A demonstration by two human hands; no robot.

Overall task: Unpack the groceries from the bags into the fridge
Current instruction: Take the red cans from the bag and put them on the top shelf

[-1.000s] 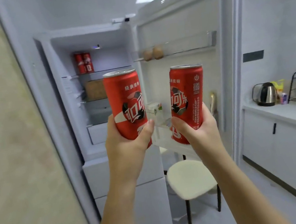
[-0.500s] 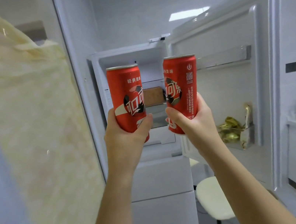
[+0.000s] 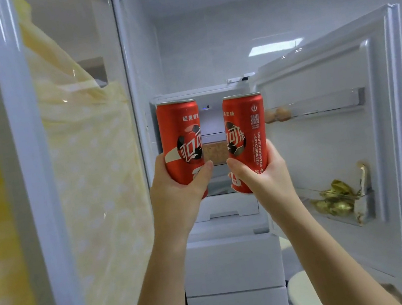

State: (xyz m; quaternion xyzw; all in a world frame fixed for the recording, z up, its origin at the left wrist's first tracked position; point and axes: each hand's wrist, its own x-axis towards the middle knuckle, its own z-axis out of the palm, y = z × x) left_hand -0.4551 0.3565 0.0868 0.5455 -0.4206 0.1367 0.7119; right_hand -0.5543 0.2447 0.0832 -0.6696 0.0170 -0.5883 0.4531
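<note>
— Cans (image 3: 181, 145): where are ours?
— One in our left hand (image 3: 177, 195), one in our right hand (image 3: 264, 179), fingers and thumb wrapped round each lower half. Both upright, near us, short of the open fridge (image 3: 232, 263).
— What might go wrong?
— They are slim, glossy metal cylinders; held low, a loosened grip could let one slide or tip. We judge the right one may clip the door (image 3: 325, 148) rack with its eggs (image 3: 277, 114), and thin walls dent.

Bright ceiling panel (image 3: 275, 47) lights evenly (edges bow), left perhaps blurred.
</note>
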